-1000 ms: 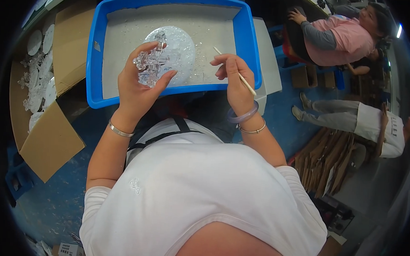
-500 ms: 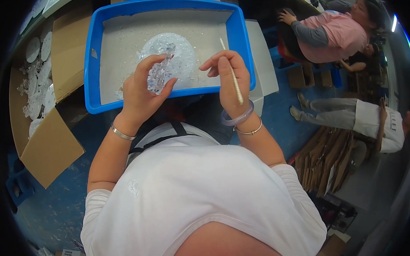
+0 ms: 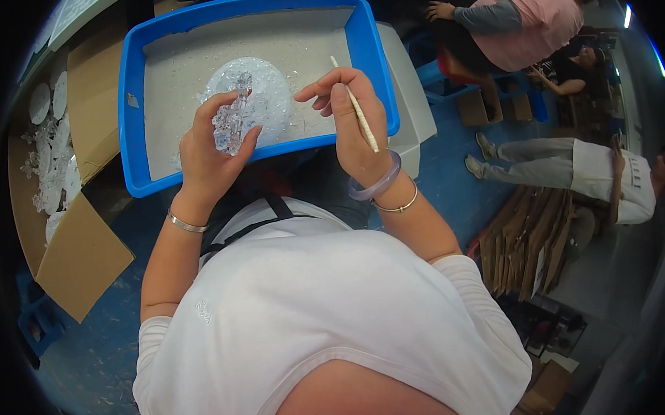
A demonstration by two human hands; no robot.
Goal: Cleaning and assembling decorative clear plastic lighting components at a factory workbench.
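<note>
My left hand (image 3: 211, 146) is closed around a clear, jagged piece of plastic (image 3: 231, 121), gripped between thumb and fingers above the near side of a blue tray (image 3: 131, 150). Beneath that piece, a white round disc (image 3: 267, 78) strewn with clear bits lies in the tray. My right hand (image 3: 355, 119), over the tray's near right corner, has a thin cream-coloured stick (image 3: 362, 123) slanting across it between thumb and fingers. Its index finger points left, toward the clear piece but apart from it. The other right fingers are curled and partly hidden.
At the left stands an open cardboard box (image 3: 85, 256) with white discs and clear pieces (image 3: 49, 158). A white flap or board (image 3: 408, 99) adjoins the tray's right side. Other people (image 3: 533, 27) and stacked folded cardboard (image 3: 524, 238) are farther right.
The view has shifted, so the tray and both hands appear further left. The clear piece stays in my left hand and the stick in my right; their grips look much the same.
</note>
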